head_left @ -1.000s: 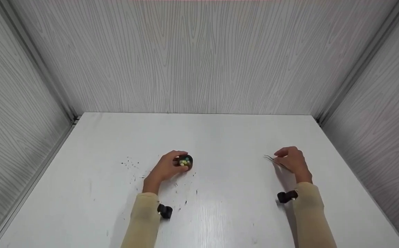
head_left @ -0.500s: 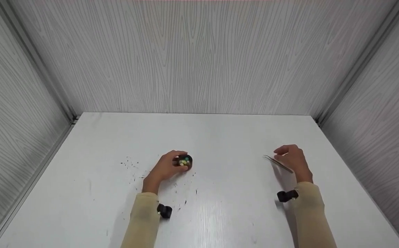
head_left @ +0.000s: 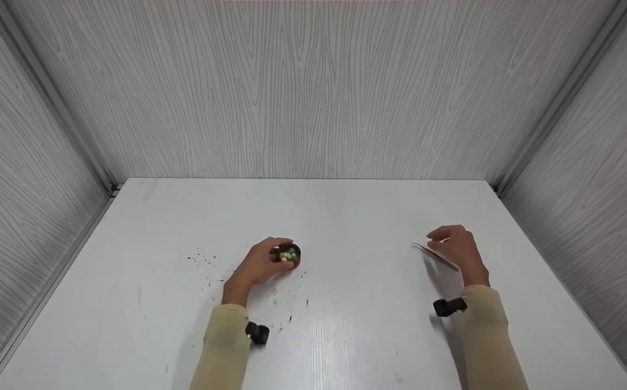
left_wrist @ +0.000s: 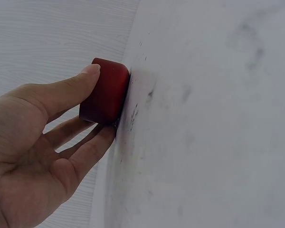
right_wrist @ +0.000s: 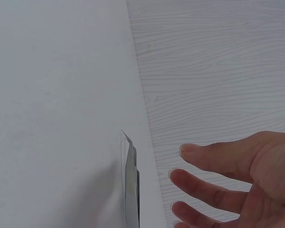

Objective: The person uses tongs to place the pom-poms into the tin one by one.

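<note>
On the left of the table, my left hand point(head_left: 259, 265) grips a small round cup point(head_left: 297, 259), thumb on one side and fingers on the other. Several little yellow, green and pale balls point(head_left: 288, 255) lie in it. From the left wrist view the cup's outer wall point(left_wrist: 111, 88) is red, and it stands on the white tabletop. Over at the right, my right hand point(head_left: 456, 250) hovers with relaxed fingers beside metal tweezers point(head_left: 437, 257). A gap separates its fingertips point(right_wrist: 190, 149) from the tweezers point(right_wrist: 131, 190), whose bent points face away from me.
Dark specks and smudges point(head_left: 201, 257) mark the white table point(head_left: 357, 227) around the left hand. Wood-grain panels point(head_left: 302, 92) rise at the back and both sides. A black camera point(head_left: 258, 333) sits on each wrist.
My right hand has let go of the tweezers and drawn slightly up and away from them; they now lie on the table. The left hand keeps its hold on the cup.
</note>
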Demonstrator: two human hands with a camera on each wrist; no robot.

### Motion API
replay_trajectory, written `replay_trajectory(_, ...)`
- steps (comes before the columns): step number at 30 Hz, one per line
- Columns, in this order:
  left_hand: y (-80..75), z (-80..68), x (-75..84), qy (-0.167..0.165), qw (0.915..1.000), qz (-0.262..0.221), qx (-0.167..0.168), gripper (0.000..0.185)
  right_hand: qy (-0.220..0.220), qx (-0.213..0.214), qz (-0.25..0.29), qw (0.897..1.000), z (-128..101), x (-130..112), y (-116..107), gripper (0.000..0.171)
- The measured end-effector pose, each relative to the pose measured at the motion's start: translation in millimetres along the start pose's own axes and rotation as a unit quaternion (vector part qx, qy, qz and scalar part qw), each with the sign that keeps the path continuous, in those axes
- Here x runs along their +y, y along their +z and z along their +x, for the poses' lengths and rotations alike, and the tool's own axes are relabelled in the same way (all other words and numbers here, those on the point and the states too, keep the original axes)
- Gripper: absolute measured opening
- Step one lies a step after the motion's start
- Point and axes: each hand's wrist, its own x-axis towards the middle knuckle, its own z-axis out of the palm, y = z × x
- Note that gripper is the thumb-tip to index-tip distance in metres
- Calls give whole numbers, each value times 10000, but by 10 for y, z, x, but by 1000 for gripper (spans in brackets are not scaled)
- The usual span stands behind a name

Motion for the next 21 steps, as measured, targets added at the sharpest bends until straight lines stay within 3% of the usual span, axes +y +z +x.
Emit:
replay_trajectory(16, -40, -24, -39, 139, 9999, -1, -48, 61, -197, -19, 8, 9998, 9, -94, 11, 33)
replay_trajectory(21, -84, -36, -29, 151, 9998, 106, -91, 60, -611, 203, 41, 9979, -18, -197, 46, 37)
